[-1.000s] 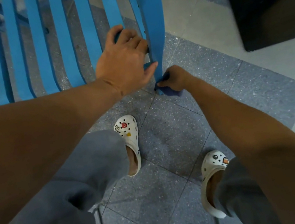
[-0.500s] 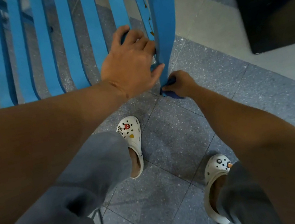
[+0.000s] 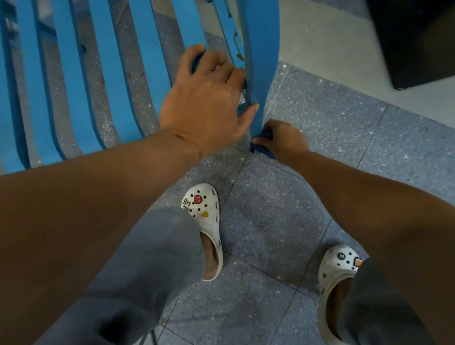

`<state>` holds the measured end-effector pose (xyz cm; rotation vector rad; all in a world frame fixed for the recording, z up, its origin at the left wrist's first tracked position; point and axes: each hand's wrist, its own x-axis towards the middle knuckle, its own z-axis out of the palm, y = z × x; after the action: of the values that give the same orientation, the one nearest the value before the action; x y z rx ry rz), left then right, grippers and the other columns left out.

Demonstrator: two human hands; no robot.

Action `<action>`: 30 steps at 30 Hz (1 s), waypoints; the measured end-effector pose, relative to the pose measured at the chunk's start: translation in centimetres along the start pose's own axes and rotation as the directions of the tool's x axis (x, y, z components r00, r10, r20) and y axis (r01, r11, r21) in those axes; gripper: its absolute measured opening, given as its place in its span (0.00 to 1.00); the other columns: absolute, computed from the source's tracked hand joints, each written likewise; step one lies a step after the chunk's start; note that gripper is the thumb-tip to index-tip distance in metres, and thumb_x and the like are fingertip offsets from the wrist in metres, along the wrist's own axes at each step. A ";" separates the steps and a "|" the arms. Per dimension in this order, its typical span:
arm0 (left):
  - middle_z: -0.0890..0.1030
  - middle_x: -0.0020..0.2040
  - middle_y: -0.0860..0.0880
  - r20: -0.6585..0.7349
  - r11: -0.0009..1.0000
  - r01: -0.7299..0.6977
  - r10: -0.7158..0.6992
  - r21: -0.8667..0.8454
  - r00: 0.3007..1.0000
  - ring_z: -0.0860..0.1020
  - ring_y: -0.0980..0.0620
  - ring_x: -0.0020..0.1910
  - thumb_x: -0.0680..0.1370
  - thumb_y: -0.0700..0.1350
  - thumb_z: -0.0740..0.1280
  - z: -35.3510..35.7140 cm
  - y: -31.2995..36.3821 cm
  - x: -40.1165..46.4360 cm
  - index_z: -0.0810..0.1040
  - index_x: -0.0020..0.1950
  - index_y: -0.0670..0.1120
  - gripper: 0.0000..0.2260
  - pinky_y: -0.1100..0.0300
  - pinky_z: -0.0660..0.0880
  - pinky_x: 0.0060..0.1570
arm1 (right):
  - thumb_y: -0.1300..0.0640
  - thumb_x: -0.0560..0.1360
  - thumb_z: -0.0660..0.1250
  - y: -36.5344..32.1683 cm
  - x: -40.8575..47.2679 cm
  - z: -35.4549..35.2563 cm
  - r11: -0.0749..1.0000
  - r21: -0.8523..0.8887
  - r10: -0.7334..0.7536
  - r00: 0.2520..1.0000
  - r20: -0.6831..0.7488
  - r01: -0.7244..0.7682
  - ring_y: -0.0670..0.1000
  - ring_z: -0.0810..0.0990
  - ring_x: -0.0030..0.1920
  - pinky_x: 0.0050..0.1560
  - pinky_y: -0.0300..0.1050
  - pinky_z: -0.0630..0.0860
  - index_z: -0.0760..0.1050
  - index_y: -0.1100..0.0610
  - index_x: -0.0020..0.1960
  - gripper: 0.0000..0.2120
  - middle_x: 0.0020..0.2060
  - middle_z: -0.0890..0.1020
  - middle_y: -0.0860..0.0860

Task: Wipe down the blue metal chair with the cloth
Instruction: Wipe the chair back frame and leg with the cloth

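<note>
Blue slatted chair (image 3: pixel 111 71); left hand (image 3: pixel 205 106) gripping its edge, right hand (image 3: pixel 283 139) at five o'clock pinching dark cloth (image 3: pixel 261 148) against it

1. A floor of grey speckled square tiles (image 3: pixel 263 226) with thin dark joints fills most of the view.
2. A band of paler beige tiles (image 3: pixel 330 56) runs diagonally along its right side.
3. A tall black boxy cabinet (image 3: pixel 421 1) stands at upper right, on the pale band.
4. The light is dim and even.
</note>
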<state>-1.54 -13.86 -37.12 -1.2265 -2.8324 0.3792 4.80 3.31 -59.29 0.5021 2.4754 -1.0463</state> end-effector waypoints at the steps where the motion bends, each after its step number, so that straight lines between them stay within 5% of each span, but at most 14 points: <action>1: 0.82 0.61 0.46 0.000 1.000 0.000 0.000 0.002 1.000 0.71 0.44 0.69 0.81 0.64 0.52 0.0 0.0 0.0 0.79 0.65 0.43 0.30 0.45 0.56 0.76 | 0.45 0.74 0.73 0.2 0.2 0.6 1.000 -0.003 0.022 1.000 0.004 -0.022 0.50 0.80 0.36 0.34 0.43 0.72 0.78 0.52 0.50 0.13 0.40 0.82 0.50; 6: 0.82 0.59 0.46 -0.004 1.000 -0.004 0.004 0.008 1.000 0.72 0.44 0.68 0.81 0.63 0.53 0.1 0.0 0.0 0.78 0.65 0.44 0.29 0.44 0.57 0.76 | 0.47 0.74 0.74 0.4 1.0 2.3 0.983 -0.126 0.140 0.989 0.044 -0.133 0.48 0.75 0.31 0.28 0.41 0.65 0.77 0.52 0.48 0.10 0.38 0.81 0.51; 9: 0.82 0.59 0.47 -0.001 1.000 -0.007 0.007 -0.001 1.000 0.72 0.44 0.68 0.81 0.63 0.53 0.0 0.0 0.0 0.78 0.66 0.44 0.29 0.44 0.57 0.76 | 0.46 0.75 0.73 0.4 1.4 3.3 0.965 -0.157 0.222 0.974 0.047 -0.212 0.53 0.77 0.33 0.31 0.43 0.70 0.78 0.55 0.47 0.12 0.38 0.81 0.52; 12: 0.82 0.60 0.47 0.003 1.000 -0.012 0.012 -0.003 1.000 0.71 0.44 0.68 0.81 0.63 0.52 0.0 -0.1 0.0 0.78 0.66 0.44 0.29 0.45 0.57 0.76 | 0.48 0.77 0.71 0.5 1.7 4.0 0.963 -0.045 0.271 0.956 0.114 -0.267 0.56 0.80 0.36 0.34 0.44 0.71 0.79 0.59 0.44 0.14 0.36 0.82 0.55; 16: 0.82 0.58 0.46 -0.001 1.000 -0.011 0.011 -0.005 1.000 0.72 0.44 0.67 0.81 0.63 0.53 0.0 -0.1 0.0 0.78 0.65 0.43 0.29 0.44 0.58 0.75 | 0.56 0.76 0.73 1.5 2.0 2.8 0.917 0.239 0.272 0.940 0.206 -0.318 0.56 0.83 0.47 0.45 0.44 0.74 0.83 0.62 0.54 0.11 0.46 0.84 0.57; 20: 0.83 0.58 0.46 -0.017 1.000 -0.007 0.007 -0.022 1.000 0.73 0.43 0.66 0.81 0.63 0.54 0.0 -0.1 0.0 0.79 0.64 0.43 0.28 0.44 0.58 0.75 | 0.56 0.78 0.71 3.0 1.2 2.8 0.865 0.418 0.235 0.961 0.149 -0.276 0.55 0.82 0.46 0.45 0.45 0.76 0.83 0.61 0.56 0.10 0.48 0.85 0.58; 26: 0.82 0.58 0.46 0.007 1.000 -0.011 0.011 -0.006 1.000 0.72 0.44 0.67 0.81 0.63 0.53 0.0 0.0 0.0 0.78 0.65 0.44 0.28 0.44 0.58 0.75 | 0.51 0.80 0.68 2.5 1.5 4.8 0.904 0.166 0.387 0.919 0.077 -0.395 0.58 0.80 0.44 0.42 0.46 0.70 0.80 0.62 0.53 0.13 0.49 0.85 0.60; 30: 0.82 0.60 0.46 0.015 1.000 -0.009 0.009 0.000 1.000 0.72 0.44 0.68 0.81 0.63 0.52 0.0 0.0 0.0 0.78 0.67 0.43 0.29 0.44 0.57 0.76 | 0.55 0.80 0.67 2.0 1.4 4.9 0.868 0.107 0.486 0.874 0.012 -0.485 0.61 0.81 0.55 0.45 0.48 0.72 0.74 0.63 0.63 0.15 0.56 0.82 0.59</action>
<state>-1.59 -13.86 -37.08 -1.2426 -2.8395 0.3907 5.60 1.23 -64.26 1.1037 2.1346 -0.9606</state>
